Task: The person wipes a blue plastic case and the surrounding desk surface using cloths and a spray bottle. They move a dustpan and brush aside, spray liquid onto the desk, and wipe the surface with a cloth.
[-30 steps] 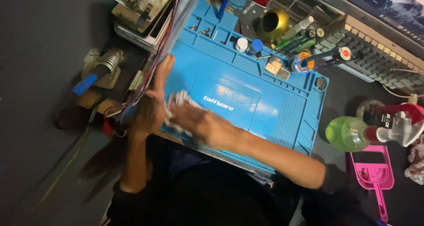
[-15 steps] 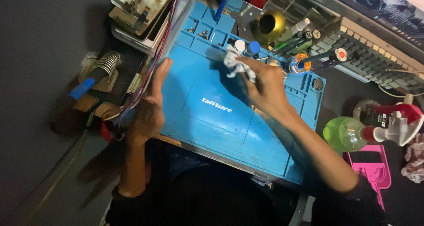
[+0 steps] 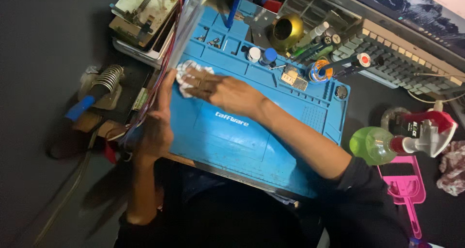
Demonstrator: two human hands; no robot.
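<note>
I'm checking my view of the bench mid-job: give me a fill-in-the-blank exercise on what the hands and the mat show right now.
1. The right hand presses a crumpled white ____ onto the mat.
2. The work mat is ____ in colour.
3. The left hand rests at the mat's ____ edge.
4. The green spray bottle has a ____ trigger head.

Missing words: cloth; blue; left; red

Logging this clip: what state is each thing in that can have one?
Right hand: presses a crumpled white wipe onto the blue mat.
Left hand: flat, on the mat's left edge.
Spray bottle: lying on its side.
Soldering iron: resting in its stand.
</note>
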